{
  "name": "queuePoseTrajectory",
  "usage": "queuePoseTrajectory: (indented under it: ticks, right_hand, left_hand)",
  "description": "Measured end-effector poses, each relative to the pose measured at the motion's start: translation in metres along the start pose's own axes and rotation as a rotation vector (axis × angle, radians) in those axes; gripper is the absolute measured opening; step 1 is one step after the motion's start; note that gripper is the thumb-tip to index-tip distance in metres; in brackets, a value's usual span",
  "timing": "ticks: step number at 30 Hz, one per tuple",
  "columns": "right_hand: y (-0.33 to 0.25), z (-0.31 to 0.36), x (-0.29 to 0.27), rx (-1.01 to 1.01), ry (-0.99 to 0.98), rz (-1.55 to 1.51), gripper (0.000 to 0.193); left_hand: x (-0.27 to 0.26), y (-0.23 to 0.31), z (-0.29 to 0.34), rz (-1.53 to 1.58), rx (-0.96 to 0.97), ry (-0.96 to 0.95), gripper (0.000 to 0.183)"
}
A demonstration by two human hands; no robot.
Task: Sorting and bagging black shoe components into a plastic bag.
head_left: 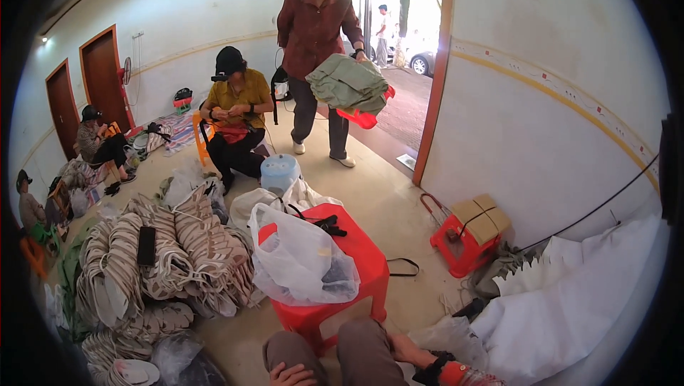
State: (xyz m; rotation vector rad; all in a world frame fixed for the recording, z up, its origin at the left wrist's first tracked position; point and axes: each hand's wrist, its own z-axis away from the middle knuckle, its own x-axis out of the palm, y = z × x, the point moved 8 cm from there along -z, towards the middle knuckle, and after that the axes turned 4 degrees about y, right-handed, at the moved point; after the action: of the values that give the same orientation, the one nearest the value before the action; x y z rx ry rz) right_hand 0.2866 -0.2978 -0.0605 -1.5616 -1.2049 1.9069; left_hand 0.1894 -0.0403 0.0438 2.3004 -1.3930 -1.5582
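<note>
My left hand (292, 375) lies on my left thigh at the lower edge, its visible fingers stretched out and holding nothing. Beside my right knee is my right hand (406, 350); its fingertips are hidden, so its grip does not show. A dark band and a red cuff circle that forearm. Just beyond my knees stands a red plastic stool (367, 261). On it sit a translucent plastic bag (303, 258) and a black strap-like item (329, 226).
Left of the stool lie bundled beige-and-brown shoe-shaped pieces (192, 243) with a black phone (147, 245) on top. White sheeting (563, 315) and a smaller red stool (456, 247) bearing a cardboard box (482, 220) are at right. A person stands by the doorway carrying green cloth (348, 83); others sit further back.
</note>
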Motion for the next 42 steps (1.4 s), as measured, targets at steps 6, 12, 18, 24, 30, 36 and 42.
queuePoseTrajectory:
  ticks: [6, 12, 18, 24, 30, 36, 42]
  right_hand:
    - [0.007, -0.012, -0.004, -0.12, 0.046, 0.201, 0.041]
    - [0.136, -0.09, -0.08, 0.399, -0.075, -0.45, 0.078]
    - [0.131, -0.193, -0.158, 0.454, 0.17, -0.411, 0.073]
    - [0.194, -0.196, -0.104, 0.699, 0.072, -0.384, 0.067]
    - [0.226, -0.145, -0.072, 0.795, -0.003, -0.476, 0.058]
    - [0.207, -0.161, -0.129, 0.562, 0.263, -0.439, 0.045]
    - [0.107, -0.227, -0.176, -0.077, 0.739, 0.599, 0.046]
  left_hand:
    - [-0.001, 0.001, 0.003, 0.003, -0.008, 0.0, 0.023]
    - [0.004, -0.003, -0.009, 0.001, -0.026, -0.036, 0.023]
    - [0.004, 0.001, -0.025, -0.043, -0.051, -0.064, 0.021]
    - [0.014, -0.005, -0.015, -0.072, -0.052, -0.066, 0.022]
    - [0.013, -0.008, -0.011, -0.111, -0.075, -0.144, 0.023]
    - [0.013, -0.01, -0.016, -0.142, -0.075, -0.173, 0.024]
    - [0.018, -0.014, -0.022, -0.144, -0.054, -0.18, 0.024]
